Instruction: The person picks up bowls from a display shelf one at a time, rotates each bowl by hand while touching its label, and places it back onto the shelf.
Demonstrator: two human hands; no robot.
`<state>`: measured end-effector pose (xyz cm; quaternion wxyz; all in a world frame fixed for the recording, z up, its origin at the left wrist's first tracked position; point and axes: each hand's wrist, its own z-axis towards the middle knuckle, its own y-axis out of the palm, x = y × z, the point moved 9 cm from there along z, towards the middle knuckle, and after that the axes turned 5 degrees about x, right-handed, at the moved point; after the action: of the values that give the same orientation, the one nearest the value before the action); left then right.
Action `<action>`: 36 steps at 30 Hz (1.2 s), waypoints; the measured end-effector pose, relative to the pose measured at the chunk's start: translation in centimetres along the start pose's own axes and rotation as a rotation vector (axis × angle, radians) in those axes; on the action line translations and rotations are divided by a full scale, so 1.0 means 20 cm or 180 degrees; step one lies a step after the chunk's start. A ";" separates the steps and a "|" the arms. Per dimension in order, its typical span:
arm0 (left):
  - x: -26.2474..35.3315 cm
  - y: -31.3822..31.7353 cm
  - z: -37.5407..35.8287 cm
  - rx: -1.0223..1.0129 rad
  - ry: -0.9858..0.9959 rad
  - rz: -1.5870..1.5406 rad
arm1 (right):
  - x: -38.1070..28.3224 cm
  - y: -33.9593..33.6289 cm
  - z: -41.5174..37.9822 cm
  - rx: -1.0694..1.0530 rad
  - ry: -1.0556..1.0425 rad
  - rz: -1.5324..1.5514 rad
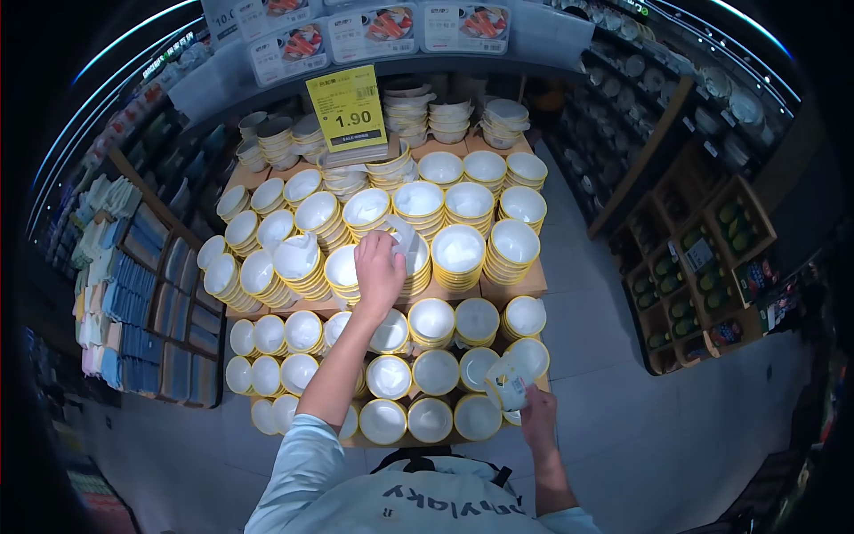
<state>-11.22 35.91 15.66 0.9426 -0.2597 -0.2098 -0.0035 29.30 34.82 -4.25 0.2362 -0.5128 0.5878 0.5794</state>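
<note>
My left hand [381, 269] reaches out over the middle of the stacked bowls. Its fingers are pinched on a thin whitish sheet [404, 235], which looks like wrapping paper and partly covers the bowl stack behind it. Low on the right, my right hand [539, 420] grips a white bowl [507, 390] with a printed pattern on its side. This bowl is tilted, in front of the front-right stacks. Around both hands stand many white bowls with yellow rims [459, 249], nested in stacks, several with white paper inside.
A yellow price sign [347, 109] showing 1.90 stands among the rear stacks. Boxed goods [374, 32] line a ledge above. Shelves of folded towels [133, 329] are on the left. A wooden rack with green items [712, 276] stands right, across the grey tiled floor [587, 356].
</note>
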 end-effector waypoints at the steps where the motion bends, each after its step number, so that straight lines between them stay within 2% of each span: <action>1: 0.04 0.02 0.02 -0.0336 0.0040 0.0046 | -0.01 0.01 0.01 -0.0016 0.0012 0.0058; 2: 0.03 0.03 0.02 -0.0322 0.0034 0.0059 | 0.02 -0.01 0.02 -0.0036 0.0014 0.0055; 4: 0.04 0.14 -0.01 -0.0782 0.0485 0.0461 | 0.06 -0.05 0.05 0.0048 0.0069 0.0010; 8: -0.05 0.27 -0.09 -0.1013 0.0299 0.0452 | 0.03 -0.02 0.05 -0.0056 0.0133 -0.0123; 14: -0.02 0.23 -0.03 -0.0703 0.0043 0.0542 | -0.08 0.08 0.01 0.0179 -0.0006 -0.0145; 18: -0.06 0.28 -0.05 -0.0680 0.0173 0.0637 | -0.08 0.04 0.01 0.0186 0.0049 -0.0185; 20: -0.17 0.40 -0.11 -0.1208 -0.0093 0.0598 | -0.05 -0.02 0.03 0.0176 0.0086 -0.0196; 21: -0.17 0.40 -0.10 -0.1215 -0.0089 0.0592 | 0.00 -0.08 0.04 0.0126 0.0065 -0.0224; 23: -0.22 0.49 -0.16 -0.2001 -0.0390 0.0629 | 0.03 -0.12 0.05 0.0090 0.0045 -0.0247; 26: -0.19 0.48 -0.15 -0.2357 -0.0595 0.0626 | 0.01 -0.11 0.04 0.0057 0.0043 -0.0128; 29: -0.23 0.52 -0.16 -0.2444 -0.0940 0.0491 | -0.01 -0.11 0.04 0.0136 0.0037 -0.0178; 33: -0.15 0.48 -0.11 -0.2458 -0.0898 0.0331 | 0.04 -0.15 0.05 0.0220 0.0094 -0.0225; 35: -0.09 0.47 -0.11 -0.2482 -0.0403 0.0365 | 0.07 -0.18 0.05 0.0279 0.0121 -0.0268; 36: -0.09 0.48 -0.11 -0.2491 -0.0405 0.0368 | 0.04 -0.13 0.04 0.0245 0.0117 -0.0210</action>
<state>-10.96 42.90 8.54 0.7563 -0.6102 -0.2355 -0.0140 30.99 35.70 -6.27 0.2639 -0.5330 0.5966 0.5388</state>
